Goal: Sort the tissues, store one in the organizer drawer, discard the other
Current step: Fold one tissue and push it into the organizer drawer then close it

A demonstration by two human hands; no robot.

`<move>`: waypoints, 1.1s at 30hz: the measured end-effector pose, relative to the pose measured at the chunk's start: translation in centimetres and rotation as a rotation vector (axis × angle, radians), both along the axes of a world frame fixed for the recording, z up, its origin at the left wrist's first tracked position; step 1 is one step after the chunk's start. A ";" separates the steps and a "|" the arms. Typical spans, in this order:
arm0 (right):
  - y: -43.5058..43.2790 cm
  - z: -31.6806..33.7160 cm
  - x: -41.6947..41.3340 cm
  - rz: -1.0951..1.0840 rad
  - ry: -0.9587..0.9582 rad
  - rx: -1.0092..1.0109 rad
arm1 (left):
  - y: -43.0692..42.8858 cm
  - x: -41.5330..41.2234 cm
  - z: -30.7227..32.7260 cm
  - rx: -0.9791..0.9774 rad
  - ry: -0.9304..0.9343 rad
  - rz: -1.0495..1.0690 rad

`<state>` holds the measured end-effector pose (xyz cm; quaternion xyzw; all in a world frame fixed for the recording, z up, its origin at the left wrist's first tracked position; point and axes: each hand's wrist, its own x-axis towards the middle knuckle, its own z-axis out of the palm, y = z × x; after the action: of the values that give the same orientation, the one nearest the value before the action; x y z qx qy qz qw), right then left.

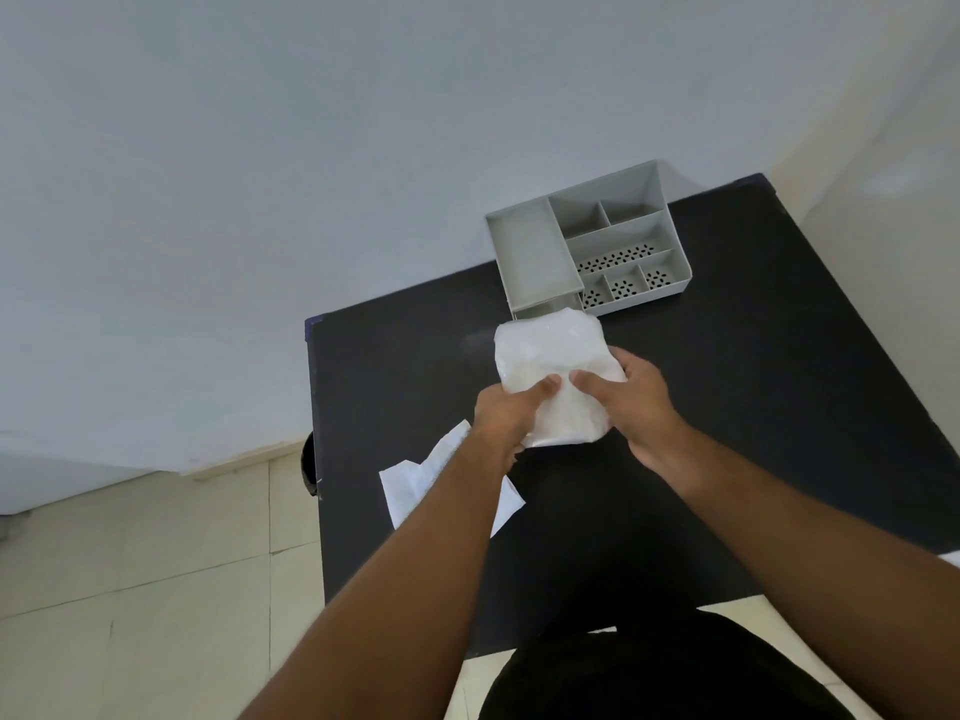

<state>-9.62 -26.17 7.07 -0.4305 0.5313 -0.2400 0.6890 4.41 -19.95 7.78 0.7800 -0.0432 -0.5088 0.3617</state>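
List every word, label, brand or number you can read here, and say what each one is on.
None can be read.
Tissue pack, held in both hands: clear wrapper, no print visible.
Flat tissue on the table: faint grey marks, too blurred to read.
Organizer: plain grey, no label.
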 end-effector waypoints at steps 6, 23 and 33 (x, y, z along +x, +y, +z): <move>-1.6 -1.3 0.3 0.115 0.355 -0.314 | -2.0 -0.8 -1.0 0.028 -0.331 -0.056; -5.3 -4.5 2.4 0.212 0.696 -0.650 | -5.7 -1.2 -3.5 -0.014 -0.582 -0.118; -5.5 -5.2 3.1 0.177 0.628 -0.645 | -6.0 -0.8 -4.1 0.065 -0.740 -0.187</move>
<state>-6.50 -31.68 1.84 -0.7187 0.5738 -0.1912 0.3431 3.58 -25.91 3.70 0.9147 -0.2255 -0.2248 0.2489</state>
